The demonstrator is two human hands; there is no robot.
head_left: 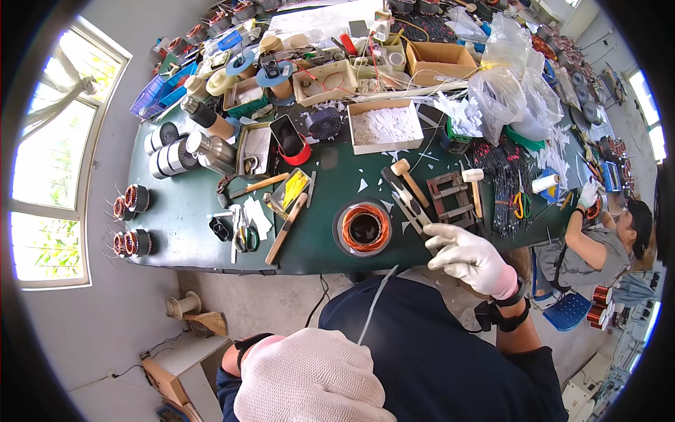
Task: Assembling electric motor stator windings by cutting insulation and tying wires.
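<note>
Clenched and seen from the back, the left grip [309, 380] in its pale knit glove holds a thin whitish strip [376, 309], the far end rising free toward the table [183, 235]. The gloved right grip [470, 264] looks released, fingers loosely bent and parted, near a long narrow tool [406, 188]; I can't tell whether they touch it.

Past those fingers a wooden mallet [413, 187], a rusty metal frame [448, 199] and a bundle of dark strands [496, 200] crowd the right side. Over to the left, scissors [247, 239] and a wooden-handled tool [287, 228] lie close together, and a box of white slips [385, 126] stands behind.

Bare green surface runs along the front edge between the wooden handle and the copper-wound ring [383, 226], with more toward the table's left end.

That ring sits upright by the front edge, straight ahead of the worker: a grey rim, bright orange winding inside it, a dark round hollow at its centre. The strip is slim and slightly curved.
</note>
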